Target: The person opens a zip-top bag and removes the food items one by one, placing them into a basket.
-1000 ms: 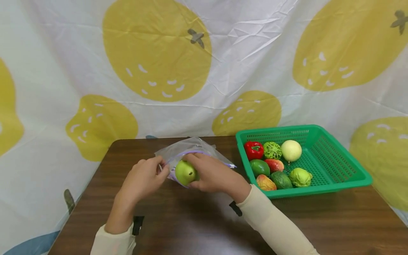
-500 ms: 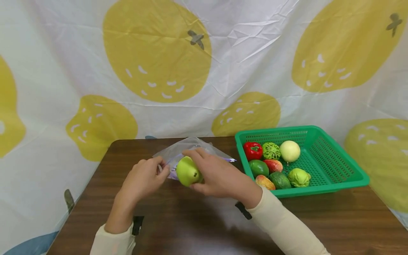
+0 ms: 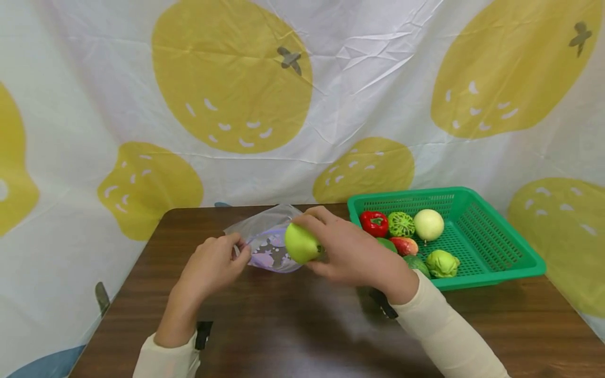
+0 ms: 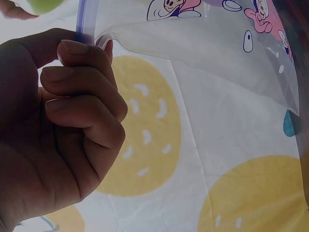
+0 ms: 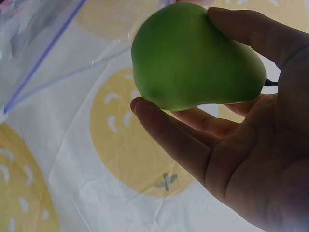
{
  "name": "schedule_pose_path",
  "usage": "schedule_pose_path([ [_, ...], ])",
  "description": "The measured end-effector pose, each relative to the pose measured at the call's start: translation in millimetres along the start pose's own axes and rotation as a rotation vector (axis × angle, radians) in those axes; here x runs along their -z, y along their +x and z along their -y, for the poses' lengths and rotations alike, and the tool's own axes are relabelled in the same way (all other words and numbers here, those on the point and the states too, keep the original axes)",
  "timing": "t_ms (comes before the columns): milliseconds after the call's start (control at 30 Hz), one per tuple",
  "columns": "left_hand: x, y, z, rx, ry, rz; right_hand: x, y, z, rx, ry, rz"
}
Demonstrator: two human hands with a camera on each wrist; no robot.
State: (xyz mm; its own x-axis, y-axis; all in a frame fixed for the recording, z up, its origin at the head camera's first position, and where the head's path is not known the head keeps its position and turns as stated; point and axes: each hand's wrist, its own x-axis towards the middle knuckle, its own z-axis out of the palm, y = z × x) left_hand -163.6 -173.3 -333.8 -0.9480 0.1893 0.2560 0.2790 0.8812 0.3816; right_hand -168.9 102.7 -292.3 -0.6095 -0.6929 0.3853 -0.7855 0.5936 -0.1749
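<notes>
A green pear is gripped between the thumb and fingers of my right hand, its stem toward the palm in the right wrist view. Just left of it lies a clear zip bag with a purple zip strip and pink cartoon prints, its mouth spread open toward me. My left hand pinches the bag's left edge; in the left wrist view the purple strip runs down to the thumb and curled fingers. The pear is outside the bag, beside the mouth's right end, and the right hand covers part of the bag.
A green plastic basket stands at the right on the brown wooden table. Inside it are a red pepper, a pale round fruit, a leafy green cabbage and several others. A lemon-print cloth hangs behind.
My right hand has drawn the pear from over the bag's mouth to the right, uncovering more of the bag. The left hand keeps its pinch in the same place.
</notes>
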Motion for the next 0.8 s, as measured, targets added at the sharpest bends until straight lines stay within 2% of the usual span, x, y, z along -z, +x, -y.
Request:
schedule_pose_path([
  [300, -2.5, -0.8, 0.6, 0.002, 0.0, -0.007, 16, -14, -8, -0.031, -0.052, 0.006],
  [567, -2.4, 0.0, 1.0, 0.005, -0.004, 0.008, 37, -22, -18, -0.076, -0.063, 0.047],
  [800, -2.9, 0.5, 0.2, 0.008, -0.001, 0.006, 52, -26, -40, -0.125, -0.079, 0.084],
])
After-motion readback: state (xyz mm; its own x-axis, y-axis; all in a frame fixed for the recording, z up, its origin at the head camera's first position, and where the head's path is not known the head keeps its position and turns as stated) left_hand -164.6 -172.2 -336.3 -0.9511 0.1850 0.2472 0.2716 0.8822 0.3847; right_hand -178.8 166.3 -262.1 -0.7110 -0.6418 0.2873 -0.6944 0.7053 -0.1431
